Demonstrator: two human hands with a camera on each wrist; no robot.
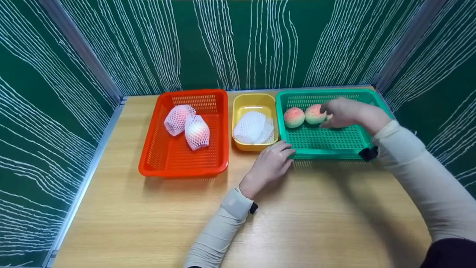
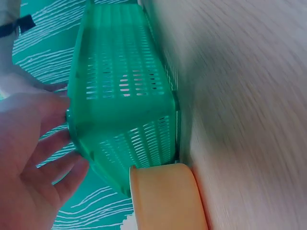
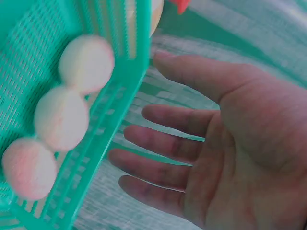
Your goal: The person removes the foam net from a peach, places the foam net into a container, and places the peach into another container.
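My right hand (image 1: pixel 340 111) hovers over the green basket (image 1: pixel 319 152), and in the right wrist view its fingers are spread and hold nothing. Inside that basket lie a pink-and-cream peach (image 1: pixel 294 117) and a second peach (image 1: pixel 314 114) beside it. The right wrist view shows a third peach (image 3: pixel 29 168) in the same row; my hand mostly covers one of them in the head view. My left hand (image 1: pixel 273 160) rests its fingertips on the basket's near-left corner, with fingers (image 2: pixel 56 165) only slightly bent along the rim.
Left of the green basket, a yellow bin (image 1: pixel 254 147) holds white foam nets (image 1: pixel 250 127). Farther left, a red basket (image 1: pixel 182 172) contains two peaches in foam nets, one net-wrapped peach (image 1: pixel 197 132) nearer. Green panels (image 1: pixel 245 44) with white lines enclose the wooden table (image 1: pixel 148 223).
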